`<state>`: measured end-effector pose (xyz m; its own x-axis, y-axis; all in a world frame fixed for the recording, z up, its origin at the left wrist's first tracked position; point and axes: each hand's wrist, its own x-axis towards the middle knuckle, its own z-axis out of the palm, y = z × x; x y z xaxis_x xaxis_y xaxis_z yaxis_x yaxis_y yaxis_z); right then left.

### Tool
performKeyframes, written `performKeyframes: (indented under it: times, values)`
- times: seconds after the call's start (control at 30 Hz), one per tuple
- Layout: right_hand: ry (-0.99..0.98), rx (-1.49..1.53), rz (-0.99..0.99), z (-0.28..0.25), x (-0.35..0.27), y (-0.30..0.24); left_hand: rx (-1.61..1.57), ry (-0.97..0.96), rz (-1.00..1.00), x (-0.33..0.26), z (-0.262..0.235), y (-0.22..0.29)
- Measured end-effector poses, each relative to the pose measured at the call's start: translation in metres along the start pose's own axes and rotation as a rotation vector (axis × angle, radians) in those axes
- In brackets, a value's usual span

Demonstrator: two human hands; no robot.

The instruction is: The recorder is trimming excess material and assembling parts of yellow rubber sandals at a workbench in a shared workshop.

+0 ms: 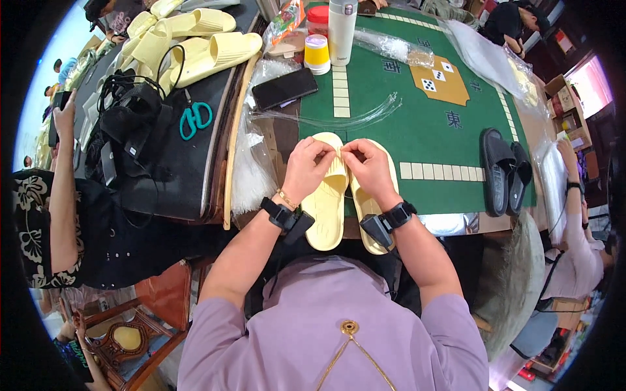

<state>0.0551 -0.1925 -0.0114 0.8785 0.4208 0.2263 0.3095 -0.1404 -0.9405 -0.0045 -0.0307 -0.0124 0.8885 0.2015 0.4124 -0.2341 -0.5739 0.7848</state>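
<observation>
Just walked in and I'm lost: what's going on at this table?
A person's left hand and right hand are pinched close together over a pair of pale yellow slippers at the green tabletop's near edge. Anything held there is too small to make out. Clear strands lie just beyond, dark slippers sit rightward, and more yellow slippers are piled leftward.

I am in what looks like a small workshop, with slippers [225, 53] heaped toward the black table's [186, 173] right edge, clear plastic [486, 55] along the green table's [424, 140] far right corner, and people [512, 26] around both.
</observation>
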Motion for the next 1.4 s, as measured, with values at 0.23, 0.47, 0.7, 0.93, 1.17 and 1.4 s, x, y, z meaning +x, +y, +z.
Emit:
performKeyframes:
  times: [0.23, 0.47, 0.7, 0.93, 1.17, 1.4]
  values:
    - [-0.006, -0.143, -0.083, -0.001, 0.000, -0.001, 0.099, 0.004, 0.156, 0.001, -0.001, -0.002]
    - [0.016, 0.084, 0.071, 0.000, 0.000, -0.001, 0.055, 0.011, 0.124, 0.001, -0.002, 0.003]
    - [-0.008, -0.007, -0.047, 0.000, -0.002, -0.002, 0.058, -0.002, 0.099, 0.001, -0.004, 0.006]
    - [0.018, 0.053, -0.008, 0.000, -0.002, -0.003, 0.003, 0.015, 0.051, 0.000, -0.003, 0.006]
    - [0.041, 0.105, 0.011, 0.000, -0.002, -0.006, -0.048, 0.014, 0.017, -0.001, -0.004, 0.007]
    - [-0.002, -0.023, -0.070, -0.001, -0.003, -0.014, -0.033, 0.029, 0.046, -0.002, -0.002, 0.006]
